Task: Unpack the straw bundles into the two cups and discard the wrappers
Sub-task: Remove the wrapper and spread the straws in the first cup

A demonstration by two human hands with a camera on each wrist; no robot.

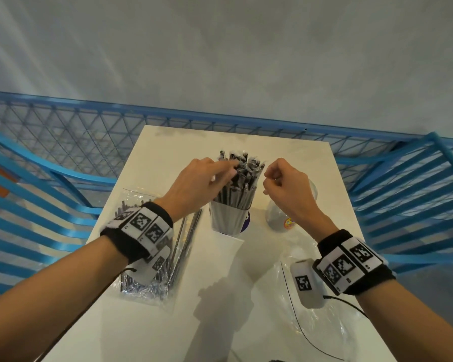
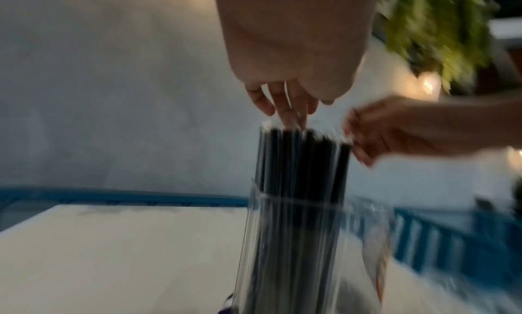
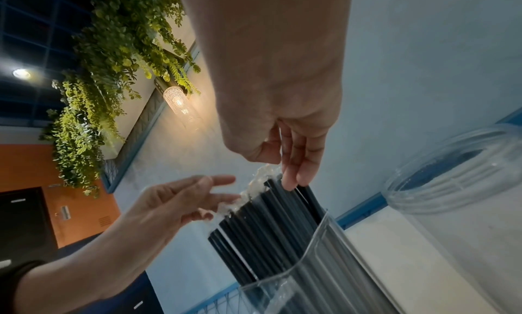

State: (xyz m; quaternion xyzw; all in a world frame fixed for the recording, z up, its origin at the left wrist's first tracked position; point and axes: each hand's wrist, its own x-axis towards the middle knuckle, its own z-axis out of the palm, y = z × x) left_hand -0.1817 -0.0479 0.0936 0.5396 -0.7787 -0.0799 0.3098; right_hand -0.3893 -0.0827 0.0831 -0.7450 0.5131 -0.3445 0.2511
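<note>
In the middle of the frame the straws stand in the first cup. My left hand touches their tops with spread fingers to tidy them. My right hand is curled beside them; I cannot tell if it pinches anything. The second cup waits empty on the right.

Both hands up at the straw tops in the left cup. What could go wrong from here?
1. The straws stand tall above the ribbed cup; a sideways nudge from the left hand or right hand could tip it.
2. The empty clear cup stands right beside the right wrist and could be knocked over.
3. The empty wrapper lies near the table edge and may slide off.
</note>
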